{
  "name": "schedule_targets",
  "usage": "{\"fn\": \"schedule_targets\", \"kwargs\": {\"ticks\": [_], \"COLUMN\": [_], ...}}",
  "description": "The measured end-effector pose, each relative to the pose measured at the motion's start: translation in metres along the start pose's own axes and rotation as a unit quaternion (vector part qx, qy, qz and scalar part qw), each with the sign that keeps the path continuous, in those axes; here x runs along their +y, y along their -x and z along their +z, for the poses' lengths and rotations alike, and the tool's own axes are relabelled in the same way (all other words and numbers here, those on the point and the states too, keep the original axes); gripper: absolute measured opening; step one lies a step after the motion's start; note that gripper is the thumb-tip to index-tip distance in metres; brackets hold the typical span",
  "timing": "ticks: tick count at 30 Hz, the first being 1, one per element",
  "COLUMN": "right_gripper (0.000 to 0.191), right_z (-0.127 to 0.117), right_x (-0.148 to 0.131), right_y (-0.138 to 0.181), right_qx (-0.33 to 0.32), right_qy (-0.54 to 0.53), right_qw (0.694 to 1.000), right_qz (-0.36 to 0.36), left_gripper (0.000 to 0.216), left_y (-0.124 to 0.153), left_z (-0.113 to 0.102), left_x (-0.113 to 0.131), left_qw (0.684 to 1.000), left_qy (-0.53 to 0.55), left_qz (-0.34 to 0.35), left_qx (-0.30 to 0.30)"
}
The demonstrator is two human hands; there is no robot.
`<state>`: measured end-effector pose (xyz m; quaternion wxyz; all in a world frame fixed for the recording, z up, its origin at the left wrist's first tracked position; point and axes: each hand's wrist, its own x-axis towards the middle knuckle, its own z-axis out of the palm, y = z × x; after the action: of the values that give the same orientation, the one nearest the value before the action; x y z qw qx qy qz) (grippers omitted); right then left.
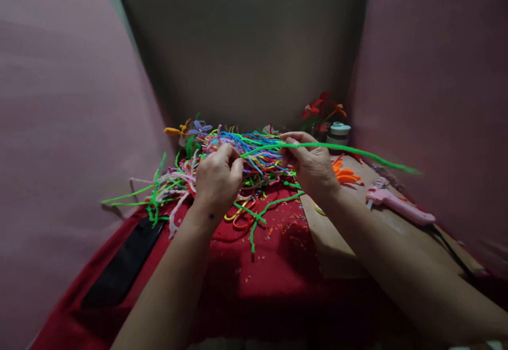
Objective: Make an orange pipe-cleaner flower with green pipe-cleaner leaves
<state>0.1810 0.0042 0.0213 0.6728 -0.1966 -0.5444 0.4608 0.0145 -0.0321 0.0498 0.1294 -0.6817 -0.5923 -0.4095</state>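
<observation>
A long green pipe cleaner (349, 148) stretches between my two hands, its free end reaching out to the right. My left hand (220, 174) pinches one end of it between thumb and fingers. Further along, my right hand (311, 162) grips the same stem between thumb and forefinger. Behind and below both hands lies a big tangled heap of coloured pipe cleaners (254, 167). More green pipe cleaners (253, 236) lie bent on the red cloth (273, 265), beside scissors (242, 220) with orange and yellow handles, partly covered.
A black flat phone-like slab (125, 262) lies at left. On the right, a board (333, 249) carries a pink glue gun (400, 206) with a cord and orange pipe-cleaner pieces (344, 172). A lidded jar (338, 134) and pipe-cleaner flowers (323, 107) stand behind. Pink sheets (51, 127) flank both sides.
</observation>
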Motion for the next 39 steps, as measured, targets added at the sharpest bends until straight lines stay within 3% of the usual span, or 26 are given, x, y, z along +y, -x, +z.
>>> {"fn": "schedule_targets", "kwargs": {"ticks": [5,13,15,18,20,21,25,30,34,37,39], "right_gripper": [0.021,0.006,0.007,0.008,0.008,0.007,0.008,0.012,0.013,0.012,0.012], "right_z": [-0.008,-0.009,-0.012,-0.019,-0.024,-0.027,-0.032,-0.039,-0.045,-0.053,-0.06], "right_x": [0.005,0.005,0.0,-0.009,-0.014,-0.016,-0.011,0.005,0.009,0.01,0.013], "right_y": [0.001,0.004,-0.003,-0.015,-0.022,-0.025,-0.025,-0.02,-0.021,-0.023,-0.026], "right_qx": [-0.012,-0.034,-0.003,0.079,0.115,0.122,0.117,0.124,0.124,0.122,0.128], "right_qy": [-0.032,-0.023,-0.019,-0.001,0.023,0.031,0.003,-0.034,-0.049,-0.067,-0.076], "right_qw": [0.999,0.999,1.0,0.997,0.993,0.992,0.993,0.989,0.987,0.986,0.984], "right_qz": [0.034,0.013,0.015,-0.01,-0.025,-0.027,0.015,0.08,0.092,0.092,0.098], "left_gripper": [0.011,0.008,0.01,0.024,0.021,0.018,0.014,0.011,0.013,0.012,0.012], "left_y": [0.003,-0.004,-0.002,0.008,0.018,0.023,0.036,0.038,0.03,0.021,0.018], "left_z": [0.016,0.034,0.04,0.055,0.068,0.075,0.094,0.095,0.087,0.075,0.066], "left_x": [0.001,-0.002,-0.002,0.0,0.002,0.003,0.006,-0.001,-0.008,-0.011,-0.013], "left_qw": [0.997,0.989,0.975,0.926,0.918,0.924,0.921,0.911,0.895,0.878,0.845], "left_qy": [-0.004,0.058,0.146,0.253,0.168,0.081,-0.004,-0.031,0.017,0.117,0.227], "left_qz": [-0.032,-0.075,-0.099,-0.109,-0.05,-0.014,0.011,0.018,0.042,0.026,-0.035], "left_qx": [-0.063,-0.116,-0.134,-0.257,-0.355,-0.373,-0.388,-0.41,-0.443,-0.464,-0.482]}}
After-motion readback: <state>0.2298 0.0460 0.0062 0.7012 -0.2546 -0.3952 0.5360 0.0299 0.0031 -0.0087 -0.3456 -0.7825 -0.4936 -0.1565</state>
